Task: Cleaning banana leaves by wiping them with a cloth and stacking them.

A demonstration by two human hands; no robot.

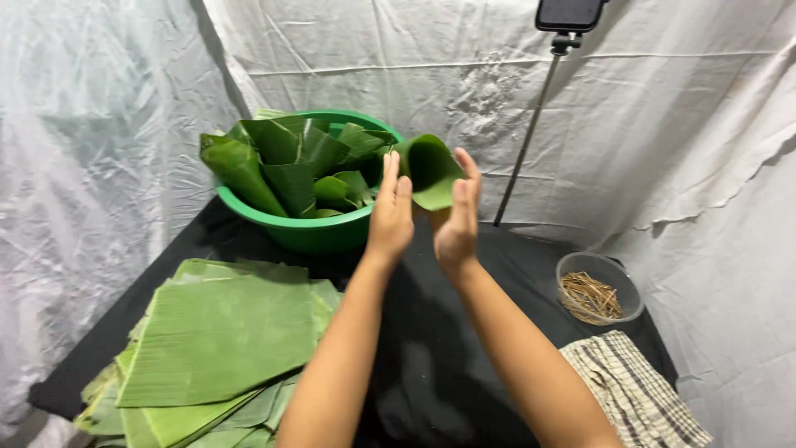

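Flat green banana leaves [220,340] lay stacked nearest, beside a checked cloth [634,390] on the black table [431,365]. Both hands were raised together, the left hand [390,217] and right hand [457,220] holding a curled green leaf cone [429,168] between their fingers, just beside the round green plastic basin [311,232] full of folded leaves. Thin brown sticks filled a clear bowl [599,288] at right

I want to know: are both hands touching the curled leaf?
Touching. The head view shows the left hand and right hand pressed against the curled leaf.
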